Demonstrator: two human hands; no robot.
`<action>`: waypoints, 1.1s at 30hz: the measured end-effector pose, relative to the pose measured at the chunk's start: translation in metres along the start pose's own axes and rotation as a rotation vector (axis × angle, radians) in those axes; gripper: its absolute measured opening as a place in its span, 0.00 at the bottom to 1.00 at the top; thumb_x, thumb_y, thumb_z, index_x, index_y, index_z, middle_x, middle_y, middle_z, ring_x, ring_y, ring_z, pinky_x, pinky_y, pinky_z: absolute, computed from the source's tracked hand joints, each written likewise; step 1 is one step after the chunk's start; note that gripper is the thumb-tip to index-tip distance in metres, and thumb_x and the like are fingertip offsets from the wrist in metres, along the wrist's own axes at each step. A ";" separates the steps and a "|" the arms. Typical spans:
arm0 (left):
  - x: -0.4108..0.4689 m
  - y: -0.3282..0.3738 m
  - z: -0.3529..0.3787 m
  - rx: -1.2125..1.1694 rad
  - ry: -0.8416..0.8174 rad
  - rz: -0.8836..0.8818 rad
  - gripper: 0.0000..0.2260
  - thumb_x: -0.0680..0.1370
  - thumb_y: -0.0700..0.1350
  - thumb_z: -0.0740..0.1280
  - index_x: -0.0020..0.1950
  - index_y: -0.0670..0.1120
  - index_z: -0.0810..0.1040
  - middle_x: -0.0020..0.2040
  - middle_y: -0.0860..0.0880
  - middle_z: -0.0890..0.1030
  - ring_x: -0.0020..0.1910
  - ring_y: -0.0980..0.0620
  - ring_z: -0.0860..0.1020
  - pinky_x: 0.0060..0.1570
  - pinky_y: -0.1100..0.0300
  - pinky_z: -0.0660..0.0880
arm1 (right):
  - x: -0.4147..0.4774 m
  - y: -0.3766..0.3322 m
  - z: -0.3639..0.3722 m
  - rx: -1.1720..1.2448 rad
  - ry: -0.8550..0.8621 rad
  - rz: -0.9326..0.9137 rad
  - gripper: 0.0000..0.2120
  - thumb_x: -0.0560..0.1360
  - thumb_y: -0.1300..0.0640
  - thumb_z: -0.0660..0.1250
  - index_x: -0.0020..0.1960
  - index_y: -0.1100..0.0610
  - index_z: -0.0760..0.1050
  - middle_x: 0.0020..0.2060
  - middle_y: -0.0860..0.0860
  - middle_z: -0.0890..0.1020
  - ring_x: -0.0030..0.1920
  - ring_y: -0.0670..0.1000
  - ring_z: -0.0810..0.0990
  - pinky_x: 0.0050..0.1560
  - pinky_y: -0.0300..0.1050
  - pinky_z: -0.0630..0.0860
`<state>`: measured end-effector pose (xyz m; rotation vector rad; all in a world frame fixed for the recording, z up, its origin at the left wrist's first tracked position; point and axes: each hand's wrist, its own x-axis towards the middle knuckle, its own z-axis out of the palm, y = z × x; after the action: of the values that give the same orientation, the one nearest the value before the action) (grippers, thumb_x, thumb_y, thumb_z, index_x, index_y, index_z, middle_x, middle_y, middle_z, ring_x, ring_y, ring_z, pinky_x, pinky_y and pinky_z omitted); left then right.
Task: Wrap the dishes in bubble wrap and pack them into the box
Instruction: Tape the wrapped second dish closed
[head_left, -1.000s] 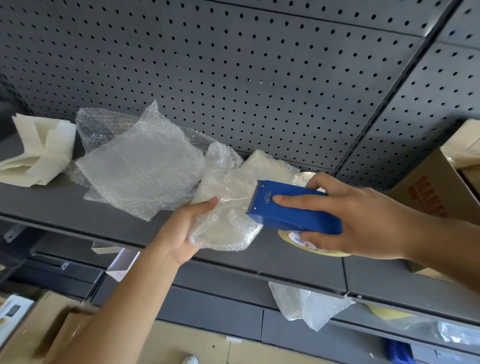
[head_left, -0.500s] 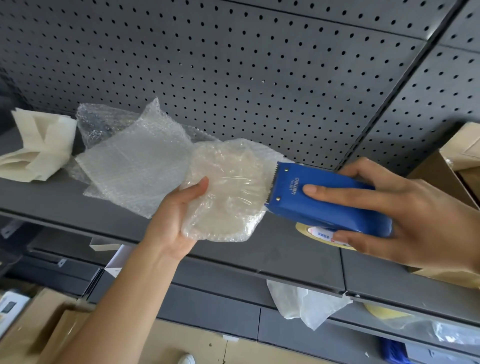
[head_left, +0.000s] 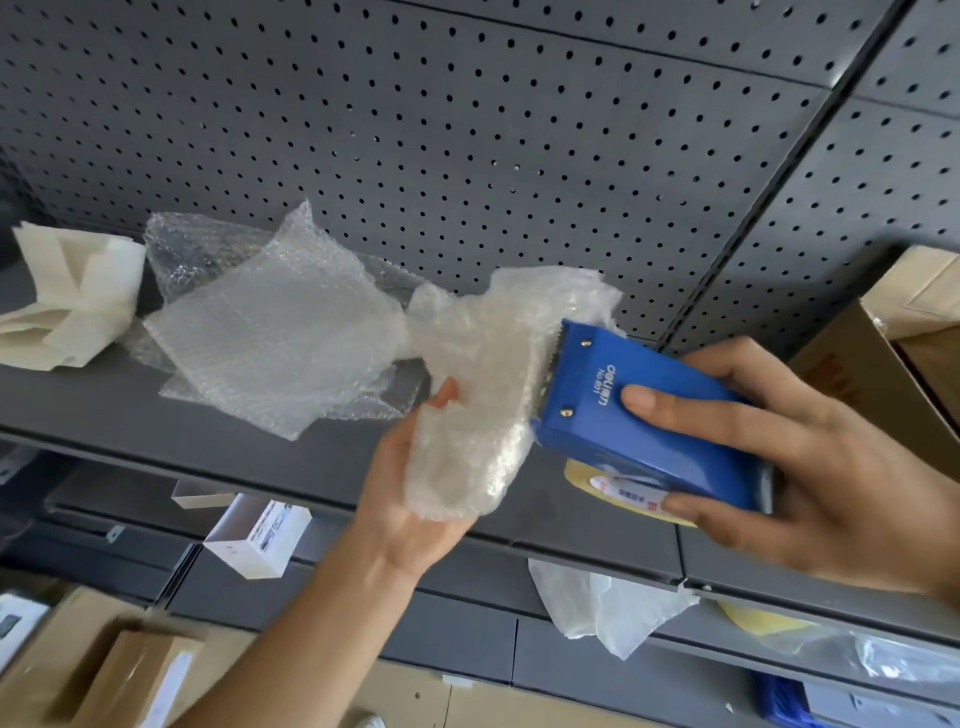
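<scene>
My left hand (head_left: 410, 499) grips a dish wrapped in bubble wrap (head_left: 478, 415), held up on edge above the grey shelf (head_left: 104, 410). My right hand (head_left: 810, 467) grips a blue tape dispenser (head_left: 639, 415) with a roll of tan tape (head_left: 618, 488) under it. The dispenser's toothed front edge presses against the right side of the wrapped dish. Loose sheets of bubble wrap (head_left: 275, 338) lie on the shelf to the left. A cardboard box (head_left: 893, 353) stands at the right edge, partly cut off.
Folded white foam sheets (head_left: 67, 306) lie at the shelf's far left. A dark pegboard wall (head_left: 467, 130) rises behind. Below hang a white plastic bag (head_left: 608, 603) and a small white carton (head_left: 254, 535). Cardboard boxes (head_left: 104, 670) sit on the floor at lower left.
The wrapped dish has turned from face-on to edge-on in my left hand. My right hand has kept the dispenser against it, following the wrap round its right side.
</scene>
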<state>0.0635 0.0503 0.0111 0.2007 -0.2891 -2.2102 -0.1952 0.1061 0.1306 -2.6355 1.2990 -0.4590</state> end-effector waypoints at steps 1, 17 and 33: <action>0.003 -0.004 -0.004 -0.104 0.009 -0.067 0.12 0.80 0.36 0.68 0.63 0.36 0.78 0.54 0.33 0.83 0.51 0.37 0.84 0.50 0.48 0.82 | 0.001 0.000 0.003 0.030 0.020 -0.010 0.30 0.77 0.42 0.69 0.77 0.42 0.64 0.61 0.51 0.70 0.51 0.51 0.77 0.43 0.46 0.80; 0.015 -0.013 0.004 0.750 0.089 0.007 0.38 0.75 0.76 0.43 0.76 0.59 0.68 0.73 0.52 0.76 0.72 0.52 0.74 0.69 0.45 0.72 | 0.046 0.005 0.001 -0.016 -0.141 0.319 0.28 0.73 0.31 0.60 0.73 0.26 0.61 0.52 0.42 0.69 0.48 0.48 0.77 0.54 0.47 0.76; 0.037 -0.017 -0.016 0.887 0.486 0.328 0.14 0.79 0.43 0.71 0.64 0.54 0.81 0.58 0.53 0.86 0.60 0.54 0.83 0.65 0.47 0.76 | 0.109 0.007 0.015 0.043 -0.329 0.473 0.24 0.75 0.35 0.64 0.70 0.26 0.65 0.60 0.39 0.77 0.54 0.46 0.79 0.59 0.49 0.78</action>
<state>0.0322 0.0283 -0.0102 1.0649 -0.9335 -1.5176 -0.1330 0.0151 0.1363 -2.1413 1.6894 0.0163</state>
